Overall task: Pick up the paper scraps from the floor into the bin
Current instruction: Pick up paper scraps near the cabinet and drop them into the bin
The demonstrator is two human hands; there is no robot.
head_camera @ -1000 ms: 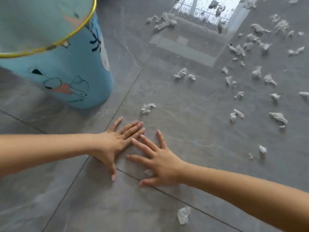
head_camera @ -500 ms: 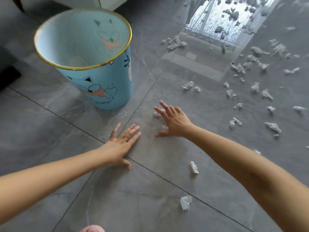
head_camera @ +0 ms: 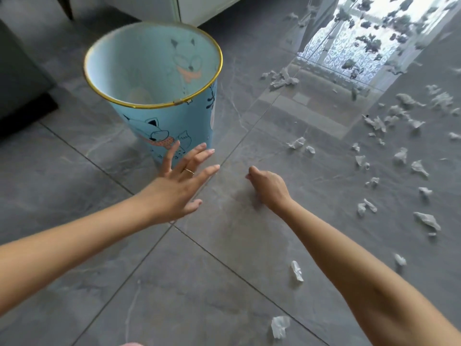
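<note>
My left arm: bare, entering from the lower left, stretched forward.
My left grip: back uppermost, fingers straight and spread, thumb out toward the inner side, holding nothing.
My right arm: bare, entering from the lower right, reaching forward and inward, crossing more of the view than the left.
My right grip: back uppermost, wrist bent, fingers curled under into a loose fist, whatever lies inside the curl is hidden.
Both grips: side by side at about the same reach, near one another, not touching.
</note>
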